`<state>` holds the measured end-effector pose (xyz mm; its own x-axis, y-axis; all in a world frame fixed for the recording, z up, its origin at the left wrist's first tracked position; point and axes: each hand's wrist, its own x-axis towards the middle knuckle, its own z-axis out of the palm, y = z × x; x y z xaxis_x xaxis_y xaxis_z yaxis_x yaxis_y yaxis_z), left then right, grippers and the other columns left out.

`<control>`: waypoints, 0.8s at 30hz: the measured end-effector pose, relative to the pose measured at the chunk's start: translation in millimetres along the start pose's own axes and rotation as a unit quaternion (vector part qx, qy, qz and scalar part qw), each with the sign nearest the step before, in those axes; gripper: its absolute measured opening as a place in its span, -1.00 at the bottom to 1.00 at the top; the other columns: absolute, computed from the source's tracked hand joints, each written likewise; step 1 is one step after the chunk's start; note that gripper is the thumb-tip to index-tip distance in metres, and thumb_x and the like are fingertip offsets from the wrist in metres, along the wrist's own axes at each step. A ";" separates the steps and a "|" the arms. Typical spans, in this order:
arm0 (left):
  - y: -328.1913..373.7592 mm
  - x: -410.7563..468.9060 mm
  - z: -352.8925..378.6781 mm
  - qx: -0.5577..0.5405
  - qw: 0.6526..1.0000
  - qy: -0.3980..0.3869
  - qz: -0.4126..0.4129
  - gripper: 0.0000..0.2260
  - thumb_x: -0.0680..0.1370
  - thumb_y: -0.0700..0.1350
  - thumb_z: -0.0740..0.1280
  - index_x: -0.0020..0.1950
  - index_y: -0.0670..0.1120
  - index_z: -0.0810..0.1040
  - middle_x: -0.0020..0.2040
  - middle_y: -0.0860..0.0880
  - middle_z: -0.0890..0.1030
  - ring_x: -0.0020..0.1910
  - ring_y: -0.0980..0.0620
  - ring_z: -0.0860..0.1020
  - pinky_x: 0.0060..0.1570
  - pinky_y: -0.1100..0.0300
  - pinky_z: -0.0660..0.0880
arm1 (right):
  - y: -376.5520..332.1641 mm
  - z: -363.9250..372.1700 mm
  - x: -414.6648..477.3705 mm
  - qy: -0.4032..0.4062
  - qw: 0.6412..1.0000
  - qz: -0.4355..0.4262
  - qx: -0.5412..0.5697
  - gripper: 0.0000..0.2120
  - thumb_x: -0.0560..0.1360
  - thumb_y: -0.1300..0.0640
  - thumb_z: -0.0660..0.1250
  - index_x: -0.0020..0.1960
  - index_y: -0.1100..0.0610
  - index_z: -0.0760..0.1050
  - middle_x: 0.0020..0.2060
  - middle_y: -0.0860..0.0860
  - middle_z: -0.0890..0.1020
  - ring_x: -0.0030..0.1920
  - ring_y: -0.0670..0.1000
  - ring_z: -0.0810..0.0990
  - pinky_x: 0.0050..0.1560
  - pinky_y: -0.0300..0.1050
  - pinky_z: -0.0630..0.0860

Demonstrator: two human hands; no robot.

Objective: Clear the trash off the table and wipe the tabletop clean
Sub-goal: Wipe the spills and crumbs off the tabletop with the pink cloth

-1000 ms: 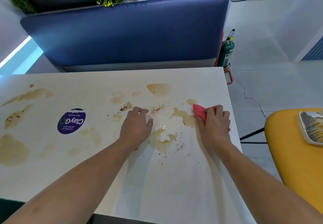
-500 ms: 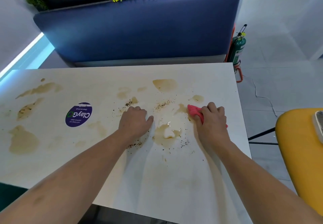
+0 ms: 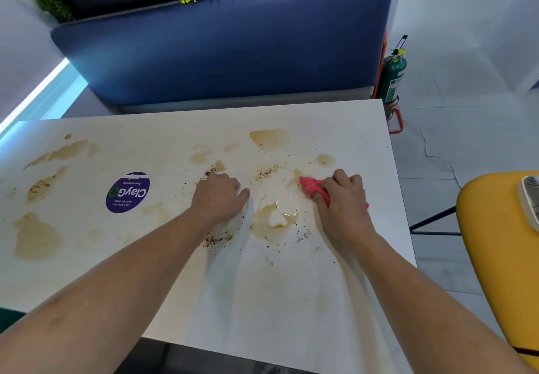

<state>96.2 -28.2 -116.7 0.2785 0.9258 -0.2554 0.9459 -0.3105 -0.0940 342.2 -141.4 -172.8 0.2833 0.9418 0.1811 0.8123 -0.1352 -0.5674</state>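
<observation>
The step in hand is the wiping. No loose trash shows on the table (image 3: 291,315), only spills and grit, so the clearing part looks done (though the table's left end runs out of view).

Take the wet brown puddle (image 3: 274,219) as the marker. Just right of it and a little beyond, the right hand (image 3: 344,198) has its fingers curled tight round a bunched pink cloth (image 3: 310,185) and presses it to the tabletop; the cloth's free end pokes out toward the far side of the puddle, near it but apart from it. Just left of the puddle, the left hand (image 3: 218,198) rests knuckles-up on the table with its fingers curled under. I cannot tell whether it holds anything.

Dark specks (image 3: 265,173) lie beyond the puddle between the two hands, and more grit (image 3: 217,238) lies on its near left, by the left wrist. Far left of the puddle, past a round purple sticker (image 3: 128,192), several dried tan stains (image 3: 36,236) are untouched.

By my reading the job is early: most of the mess remains. The next move calls for dragging the cloth leftward through the puddle with firm downward pressure, gathering the grit rather than scattering it, then working on toward the stains far to the puddle's left.
</observation>
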 end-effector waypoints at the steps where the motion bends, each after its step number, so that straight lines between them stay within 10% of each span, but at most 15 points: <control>1: 0.1 0.3 -0.4 0.001 1.000 -0.002 -0.001 -0.56 0.67 0.19 0.06 0.23 -0.01 0.62 0.19 -0.04 0.60 0.26 -0.10 0.44 0.19 0.00 0.43 | 3.1 -1.8 0.3 0.001 1.000 0.003 0.000 -0.82 0.63 0.06 0.30 -0.02 0.15 0.57 -0.03 -0.04 0.46 -0.01 0.11 0.33 -0.01 0.12 0.43; 24: 1.9 5.3 -3.6 -0.026 0.999 0.021 -0.014 -0.61 0.65 0.11 0.12 0.15 -0.03 0.68 0.07 0.02 0.68 0.12 -0.04 0.55 0.16 0.00 0.51 | -6.6 5.8 37.1 0.020 0.997 0.063 0.031 -0.83 0.65 0.08 0.24 0.00 0.13 0.57 0.03 -0.09 0.43 0.05 0.08 0.30 0.04 0.12 0.46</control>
<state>100.1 -23.1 -114.8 0.2583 0.9425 -0.2120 0.9604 -0.2743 -0.0493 344.4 -103.8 -167.0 0.4019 0.9055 0.1363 0.7358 -0.2308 -0.6366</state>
